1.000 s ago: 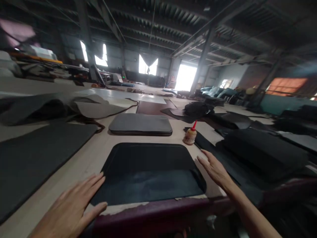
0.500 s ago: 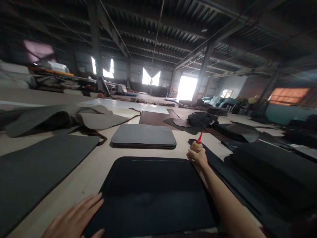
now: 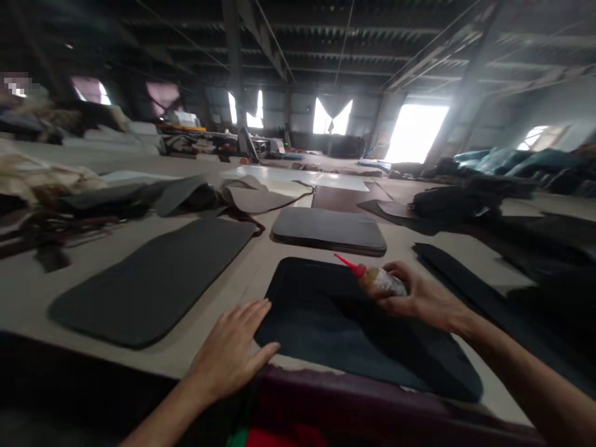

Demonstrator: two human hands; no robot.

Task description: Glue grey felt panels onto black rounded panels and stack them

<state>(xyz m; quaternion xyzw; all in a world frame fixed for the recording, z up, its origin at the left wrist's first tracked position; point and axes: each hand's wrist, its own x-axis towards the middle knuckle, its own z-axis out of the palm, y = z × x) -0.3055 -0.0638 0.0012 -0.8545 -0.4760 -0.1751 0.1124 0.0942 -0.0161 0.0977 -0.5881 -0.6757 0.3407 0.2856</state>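
Observation:
In my right hand (image 3: 410, 292) is a squeeze bottle (image 3: 382, 283) with a red pointed nozzle, its fingers wrapped round the body. The bottle is tilted, its tip up and to the left, above a dark rounded panel (image 3: 335, 329). My left hand (image 3: 237, 347) lies at the panel's left edge with fingers stretched out and thumb apart. It holds nothing. The panel lies flat near the table's front edge, and my right forearm passes over its right side.
Behind the panel is a stack of grey rounded pieces (image 3: 326, 226). A larger grey panel (image 3: 158, 285) lies to the left on the pale table (image 3: 218, 285). Dark strips of material (image 3: 459, 279) lie to the right. Loose grey sheets (image 3: 256, 195) are curled farther back.
My right hand has brought the bottle from the panel's far right corner inward and tipped it from upright to leaning left. The camera view has swung left.

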